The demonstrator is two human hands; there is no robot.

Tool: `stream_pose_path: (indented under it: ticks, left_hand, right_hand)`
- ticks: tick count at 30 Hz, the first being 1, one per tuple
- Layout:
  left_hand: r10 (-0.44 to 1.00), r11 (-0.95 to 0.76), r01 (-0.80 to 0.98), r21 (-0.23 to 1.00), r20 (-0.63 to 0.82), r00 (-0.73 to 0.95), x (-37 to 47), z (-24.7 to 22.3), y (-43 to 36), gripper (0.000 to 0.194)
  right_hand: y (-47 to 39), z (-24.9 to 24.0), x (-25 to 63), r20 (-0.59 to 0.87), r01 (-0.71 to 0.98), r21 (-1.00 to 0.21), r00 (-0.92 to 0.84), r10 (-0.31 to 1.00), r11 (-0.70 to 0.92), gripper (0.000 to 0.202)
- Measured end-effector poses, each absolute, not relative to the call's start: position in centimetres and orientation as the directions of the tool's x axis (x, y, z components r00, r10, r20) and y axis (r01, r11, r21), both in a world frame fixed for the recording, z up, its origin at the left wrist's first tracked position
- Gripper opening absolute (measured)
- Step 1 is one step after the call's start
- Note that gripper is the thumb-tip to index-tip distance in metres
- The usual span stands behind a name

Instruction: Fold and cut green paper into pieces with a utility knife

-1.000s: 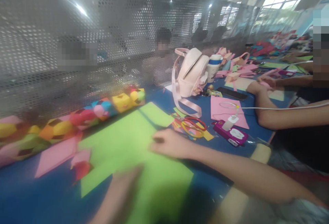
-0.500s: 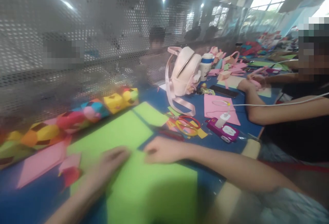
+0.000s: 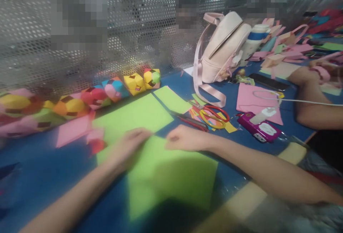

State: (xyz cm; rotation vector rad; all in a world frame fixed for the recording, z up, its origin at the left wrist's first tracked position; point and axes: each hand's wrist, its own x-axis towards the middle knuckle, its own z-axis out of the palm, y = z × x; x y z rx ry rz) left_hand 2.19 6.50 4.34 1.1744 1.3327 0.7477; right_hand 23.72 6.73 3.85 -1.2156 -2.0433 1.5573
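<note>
A green paper sheet (image 3: 174,176) lies near the table's front edge, its far edge between my two hands. My left hand (image 3: 134,143) has its fingers curled together at the sheet's upper left corner. My right hand (image 3: 179,138), closed with thumb and fingers pressed together, is at the sheet's upper right edge. Both hands seem to pinch the sheet, though blur hides the fingertips. Another green sheet (image 3: 136,113) lies flat beyond them, and a smaller green piece (image 3: 171,99) is past that.
Colourful folded paper balls (image 3: 69,106) line the perforated partition. Scissors (image 3: 214,117) lie on paper scraps right of centre. Beyond are a purple device (image 3: 259,127), pink paper (image 3: 249,97), a phone (image 3: 270,82), a pale backpack (image 3: 225,47) and a bottle (image 3: 255,40). Another person's arm (image 3: 313,101) rests at right.
The view has tilted down and turned left, so objects sit further right and higher in it. My hands remain at the green sheet's far edge, with little visible change in their grip.
</note>
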Motion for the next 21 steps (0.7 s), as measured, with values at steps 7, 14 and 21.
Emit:
stream_pose_path:
  ticks: [7,14,21]
  left_hand:
    - [0.904,0.422,0.019,0.906,-0.422,0.070,2.6,4.6,6.7,0.030]
    - [0.920,0.299,0.175,0.938,-0.333,0.208,2.8,4.5,5.9,0.031]
    - [0.936,0.315,0.217,0.924,-0.340,0.089,-0.4,5.4,7.6,0.030]
  right_hand:
    - [6.7,3.3,24.2,-0.282,0.364,-0.929,-0.589,0.757,-0.063,0.027]
    - [6.6,3.2,24.1,-0.294,0.340,-0.936,-0.602,0.742,-0.094,0.025]
    - [6.7,3.8,25.3,-0.380,0.531,-0.839,-0.724,0.576,0.115,0.039]
